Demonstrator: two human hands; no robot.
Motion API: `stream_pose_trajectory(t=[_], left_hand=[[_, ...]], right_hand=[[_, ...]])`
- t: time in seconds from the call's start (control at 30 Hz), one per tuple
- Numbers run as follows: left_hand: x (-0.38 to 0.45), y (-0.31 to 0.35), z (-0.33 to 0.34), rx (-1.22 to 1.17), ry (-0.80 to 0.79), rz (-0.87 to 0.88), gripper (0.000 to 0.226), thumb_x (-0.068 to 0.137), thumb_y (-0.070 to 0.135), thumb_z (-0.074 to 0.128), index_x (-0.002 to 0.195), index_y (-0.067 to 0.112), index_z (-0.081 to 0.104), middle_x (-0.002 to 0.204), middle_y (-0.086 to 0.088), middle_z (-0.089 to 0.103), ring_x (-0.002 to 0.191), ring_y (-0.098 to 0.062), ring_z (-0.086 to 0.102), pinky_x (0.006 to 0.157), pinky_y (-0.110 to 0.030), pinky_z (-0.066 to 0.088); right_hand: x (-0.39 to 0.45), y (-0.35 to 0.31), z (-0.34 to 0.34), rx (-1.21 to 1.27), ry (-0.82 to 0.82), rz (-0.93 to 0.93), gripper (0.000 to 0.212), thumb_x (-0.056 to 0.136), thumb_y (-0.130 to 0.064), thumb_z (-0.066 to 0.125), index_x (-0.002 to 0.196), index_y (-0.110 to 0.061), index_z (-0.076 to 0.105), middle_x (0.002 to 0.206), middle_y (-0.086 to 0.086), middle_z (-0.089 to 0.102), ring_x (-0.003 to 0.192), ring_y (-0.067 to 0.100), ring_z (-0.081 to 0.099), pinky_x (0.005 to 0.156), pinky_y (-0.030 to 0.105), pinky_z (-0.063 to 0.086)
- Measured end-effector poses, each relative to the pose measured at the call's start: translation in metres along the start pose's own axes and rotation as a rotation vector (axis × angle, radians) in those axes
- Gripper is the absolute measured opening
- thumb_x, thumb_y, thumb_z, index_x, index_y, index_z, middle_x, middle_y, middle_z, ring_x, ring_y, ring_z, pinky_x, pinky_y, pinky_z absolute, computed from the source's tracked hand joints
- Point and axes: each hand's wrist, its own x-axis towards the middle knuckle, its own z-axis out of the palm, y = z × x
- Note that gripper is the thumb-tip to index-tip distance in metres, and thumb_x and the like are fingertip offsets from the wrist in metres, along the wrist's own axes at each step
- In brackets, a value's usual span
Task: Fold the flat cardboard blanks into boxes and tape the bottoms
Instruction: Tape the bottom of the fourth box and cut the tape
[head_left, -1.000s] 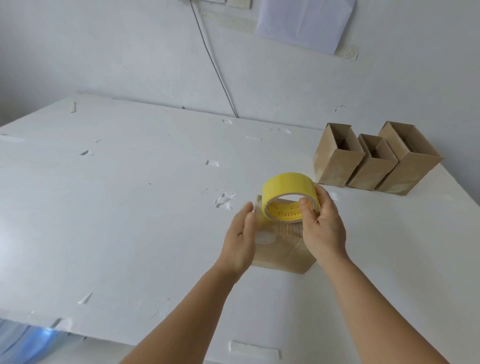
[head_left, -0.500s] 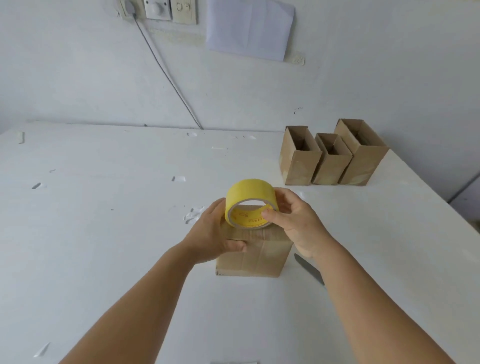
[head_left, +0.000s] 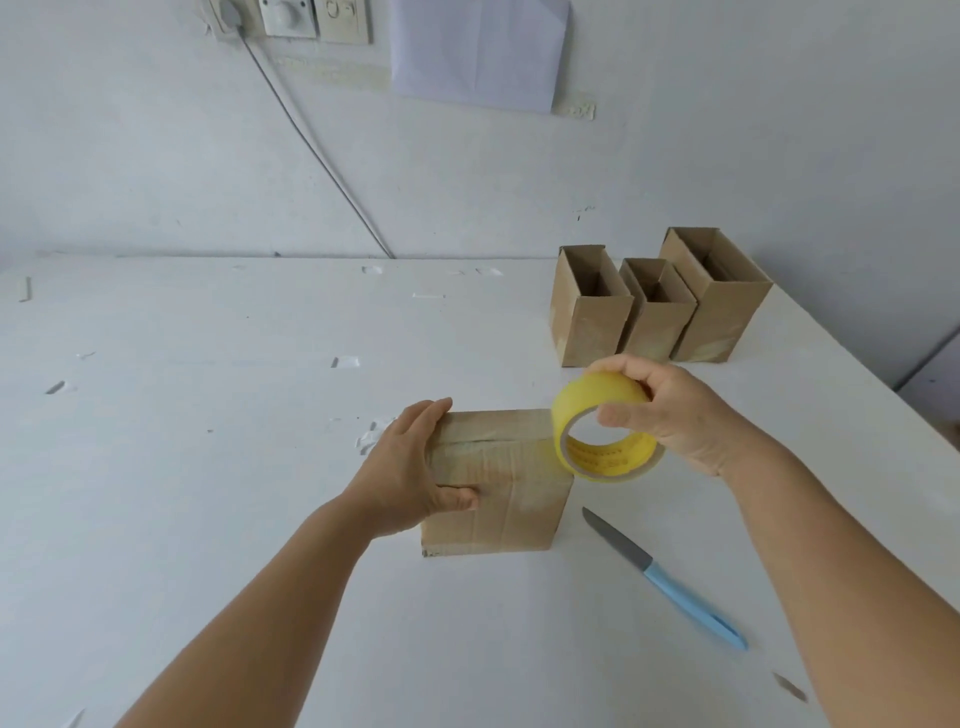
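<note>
A brown cardboard box (head_left: 514, 499) stands upside down in the middle of the white table (head_left: 208, 467), its closed bottom flaps facing up. My left hand (head_left: 410, 478) holds its left side, fingers straight over the top edge and thumb pressing on the front face. My right hand (head_left: 675, 415) grips a yellow tape roll (head_left: 602, 431) just past the box's right top edge. Clear tape lies across the top flaps and down the front face.
Three open-topped folded boxes (head_left: 660, 306) stand in a row at the back right of the table. A blue-handled knife (head_left: 665, 577) lies to the right of the box. The table's right edge runs close by. Wall sockets and a cable are behind.
My right hand has carried the tape roll from over the box's top to its right side. My left hand has slid to the box's left side. The view has tilted up.
</note>
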Motion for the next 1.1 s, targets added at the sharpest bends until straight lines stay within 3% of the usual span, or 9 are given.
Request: stream_pose_trajectory(t=[0.13, 0.3, 0.53, 0.63, 0.77, 0.8, 0.87, 0.97, 1.1], left_hand=[[0.001, 0.0, 0.0, 0.024, 0.008, 0.005, 0.114, 0.056, 0.052, 0.083, 0.149, 0.027, 0.022, 0.138, 0.023, 0.025, 0.132, -0.006, 0.028, 0.11, -0.033, 0.032], [-0.001, 0.001, -0.001, 0.036, 0.013, 0.004, 0.114, 0.057, 0.05, 0.085, 0.149, 0.026, 0.023, 0.139, 0.021, 0.027, 0.131, -0.008, 0.03, 0.109, -0.036, 0.034], [-0.004, 0.006, -0.001, 0.054, 0.005, 0.0, 0.112, 0.061, 0.05, 0.084, 0.15, 0.025, 0.02, 0.138, 0.022, 0.025, 0.132, -0.01, 0.03, 0.111, -0.038, 0.033], [-0.006, 0.01, -0.003, 0.204, -0.015, 0.002, 0.11, 0.067, 0.06, 0.072, 0.152, 0.027, 0.011, 0.15, 0.016, 0.017, 0.134, -0.011, 0.021, 0.117, -0.039, 0.016], [-0.003, 0.016, -0.006, 0.506, -0.113, -0.008, 0.114, 0.067, 0.084, 0.037, 0.152, 0.022, -0.006, 0.159, 0.012, -0.002, 0.145, -0.005, -0.007, 0.117, -0.036, -0.011], [-0.001, 0.019, -0.007, 0.516, -0.124, -0.014, 0.116, 0.065, 0.089, 0.027, 0.152, 0.019, -0.003, 0.159, 0.01, 0.002, 0.146, -0.007, -0.008, 0.117, -0.038, -0.011], [0.006, 0.028, -0.006, 0.466, -0.088, -0.044, 0.117, 0.062, 0.095, 0.014, 0.149, 0.017, 0.016, 0.145, 0.003, 0.027, 0.145, -0.018, 0.008, 0.118, -0.041, 0.002], [0.023, 0.039, 0.003, 0.415, -0.027, -0.191, 0.084, 0.07, 0.087, 0.028, 0.133, 0.033, 0.041, 0.117, 0.003, 0.039, 0.123, -0.022, 0.033, 0.108, -0.039, 0.019], [0.038, 0.036, 0.007, 0.388, -0.079, -0.319, 0.053, 0.076, 0.078, 0.037, 0.11, 0.038, 0.049, 0.105, 0.003, 0.04, 0.105, -0.022, 0.036, 0.098, -0.04, 0.024]], right_hand=[[0.003, 0.002, -0.004, -0.161, 0.082, 0.008, 0.035, 0.058, -0.069, 0.067, 0.089, -0.053, 0.067, 0.092, -0.024, 0.066, 0.089, -0.003, 0.059, 0.073, 0.021, 0.041], [0.007, 0.02, 0.0, -0.228, 0.089, 0.015, 0.023, 0.061, -0.061, 0.067, 0.084, -0.057, 0.065, 0.107, -0.022, 0.058, 0.1, 0.002, 0.054, 0.079, 0.024, 0.043], [0.003, 0.063, 0.004, -0.308, 0.103, 0.086, 0.019, 0.076, -0.046, 0.074, 0.089, -0.051, 0.061, 0.106, -0.014, 0.054, 0.099, 0.009, 0.053, 0.075, 0.025, 0.041], [0.004, 0.071, 0.012, -0.28, 0.115, 0.094, 0.017, 0.078, -0.048, 0.071, 0.09, -0.051, 0.06, 0.106, -0.014, 0.053, 0.1, 0.009, 0.052, 0.075, 0.023, 0.04], [0.004, 0.074, 0.02, -0.256, 0.112, 0.104, 0.016, 0.079, -0.049, 0.068, 0.092, -0.051, 0.059, 0.104, -0.014, 0.05, 0.097, 0.005, 0.05, 0.072, 0.021, 0.039], [0.004, 0.074, 0.021, -0.257, 0.111, 0.107, 0.016, 0.08, -0.049, 0.067, 0.094, -0.05, 0.06, 0.104, -0.014, 0.049, 0.096, 0.004, 0.049, 0.071, 0.02, 0.038], [0.004, 0.073, 0.022, -0.255, 0.109, 0.104, 0.016, 0.081, -0.049, 0.066, 0.096, -0.048, 0.06, 0.103, -0.014, 0.048, 0.094, 0.004, 0.049, 0.07, 0.02, 0.037], [0.003, 0.073, 0.023, -0.257, 0.109, 0.098, 0.017, 0.082, -0.048, 0.066, 0.097, -0.048, 0.059, 0.104, -0.012, 0.047, 0.096, 0.006, 0.049, 0.073, 0.021, 0.039], [0.002, 0.074, 0.028, -0.259, 0.12, 0.103, 0.016, 0.082, -0.047, 0.066, 0.096, -0.049, 0.058, 0.105, -0.011, 0.046, 0.095, 0.008, 0.048, 0.072, 0.021, 0.039]])
